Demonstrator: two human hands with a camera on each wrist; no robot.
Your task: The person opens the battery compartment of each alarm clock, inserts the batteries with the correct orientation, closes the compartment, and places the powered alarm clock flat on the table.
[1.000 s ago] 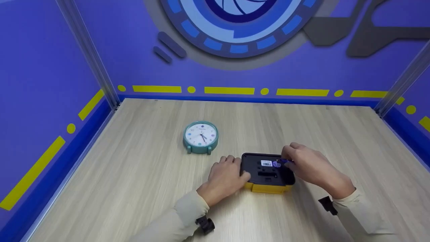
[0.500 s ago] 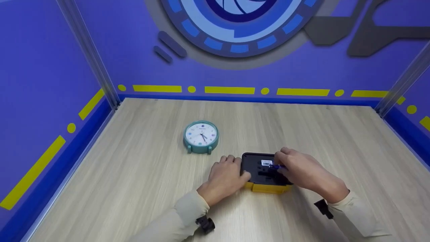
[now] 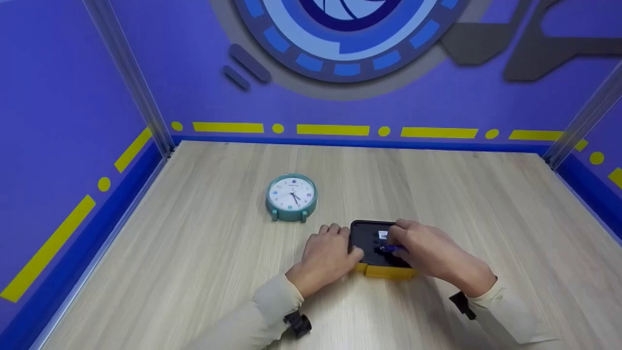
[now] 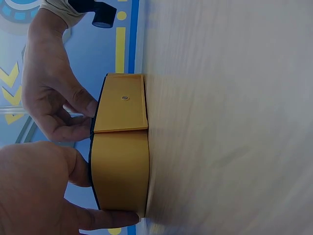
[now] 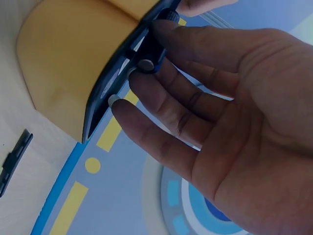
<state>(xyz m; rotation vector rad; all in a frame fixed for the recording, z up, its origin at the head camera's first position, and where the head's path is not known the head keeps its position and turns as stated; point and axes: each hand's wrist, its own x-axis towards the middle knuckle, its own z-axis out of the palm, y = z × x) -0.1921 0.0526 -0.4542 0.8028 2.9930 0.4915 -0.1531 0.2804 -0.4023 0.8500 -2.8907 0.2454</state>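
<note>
A yellow box-shaped device (image 3: 388, 272) lies with its black back (image 3: 362, 238) facing up. My left hand (image 3: 326, 260) grips its left end, thumb on the rim of the back and a finger along the yellow side (image 4: 120, 169). In my right hand (image 3: 423, 245), thumb and fingers pinch a dark battery (image 5: 151, 51), its flat metal end showing in the right wrist view. The battery is right at the slot in the middle of the back. My right fingers hide part of that slot and of the white barcode label (image 3: 383, 235).
A teal round clock (image 3: 291, 197) lies face up to the left behind the device. One small black flat piece (image 5: 15, 162), like a cover, rests on the wooden table (image 3: 218, 204). Purple-blue panels (image 3: 194, 97) stand around the table.
My right hand has moved left and a little nearer, carrying the battery from the right part of the black back to its middle. The left hand and the device have stayed in place.
</note>
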